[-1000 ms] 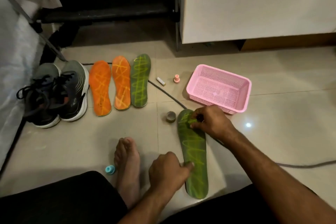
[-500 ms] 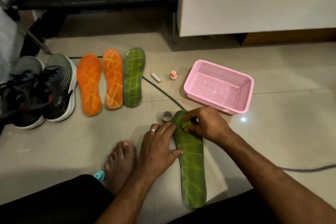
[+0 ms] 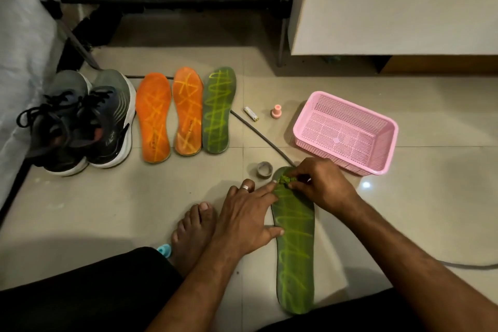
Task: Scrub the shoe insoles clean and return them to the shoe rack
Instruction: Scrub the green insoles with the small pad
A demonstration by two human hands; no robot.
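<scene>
1. While the green insole [image 3: 295, 245] lies flat on the tiled floor [image 3: 431, 224] at lower centre of the frame, the scrubbing step is judged to be in hand at its toe end.
2. Left hand [image 3: 244, 217]: fingers extended and released, pressing the insole's left edge to hold it in place.
3. Right hand [image 3: 322, 186]: fingers curled, pinching a small crumpled green scrubber [image 3: 286, 180] against the toe of the insole.
4. Bright yellow-green scribbles cover the insole along its whole length; cleaning is judged barely begun.
5. Three further insoles wait in a row at centre left: two orange insoles [image 3: 169, 113] and a second green insole [image 3: 217, 110], beside a pair of shoes [image 3: 80, 121].
6. Next move, as a judgement: work the scrubber from toe toward heel under firm pressure, with the left hand bracing against sliding.
7. Pink basket [image 3: 377, 167] stands at right, just beyond the right hand.
</scene>
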